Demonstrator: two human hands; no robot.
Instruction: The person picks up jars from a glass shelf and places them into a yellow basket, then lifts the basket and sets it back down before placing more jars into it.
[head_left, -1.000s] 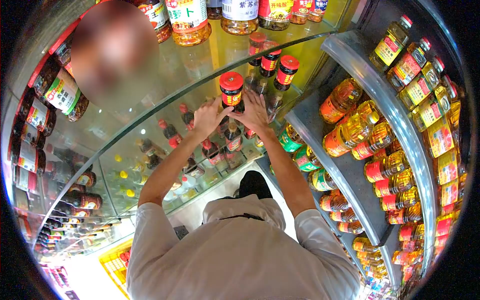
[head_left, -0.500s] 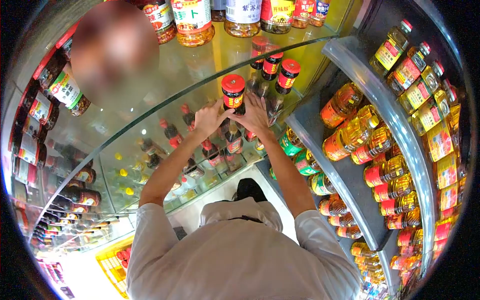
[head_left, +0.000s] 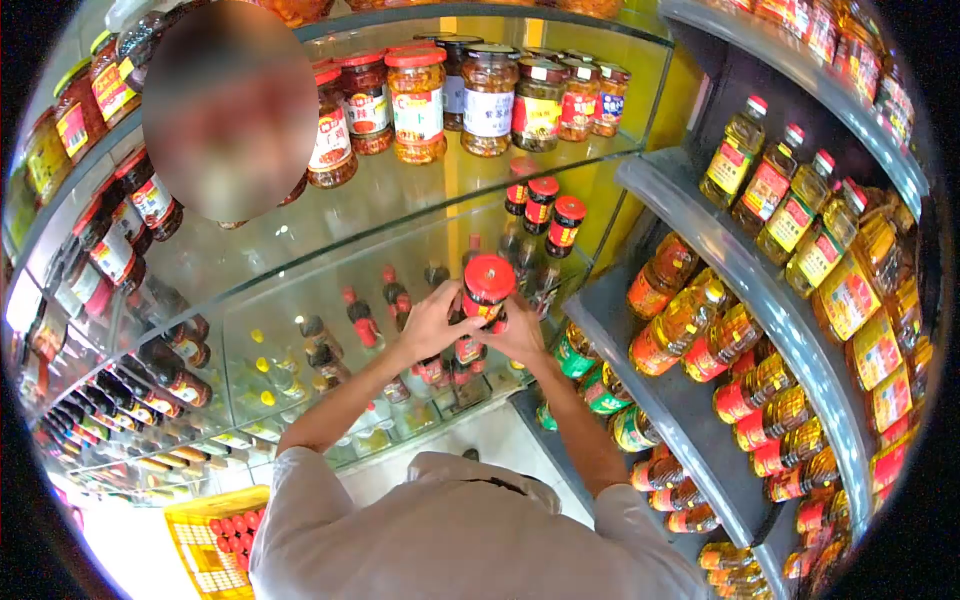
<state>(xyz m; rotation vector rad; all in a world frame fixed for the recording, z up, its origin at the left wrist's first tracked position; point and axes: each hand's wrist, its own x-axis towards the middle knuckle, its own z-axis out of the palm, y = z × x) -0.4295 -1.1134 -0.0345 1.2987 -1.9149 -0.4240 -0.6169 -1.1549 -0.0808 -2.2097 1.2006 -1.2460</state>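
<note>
A dark glass jar [head_left: 488, 288] with a red lid and a red-and-yellow label is between my two hands. My left hand [head_left: 438, 325] closes on its left side, the thumb across the front. From the right, my right hand [head_left: 520, 335] wraps the lower part; some of its fingers are hidden behind the jar. The lid faces up towards me. Beyond it, a short row of similar red-lidded jars [head_left: 541, 203] stands on the glass shelf [head_left: 330, 240] at the right end.
Larger jars of pickles [head_left: 416, 105] line the shelf above. Dark sauce bottles [head_left: 362, 318] stand below, seen through glass. To the right, grey curved shelves [head_left: 690, 420] carry oil bottles [head_left: 675, 320]. A yellow crate [head_left: 190, 540] with red-lidded jars sits on the floor at lower left.
Both hands have drawn the jar nearer to me, off the glass shelf's front edge. The view has tilted up, showing more of the upper shelf and the crate.
</note>
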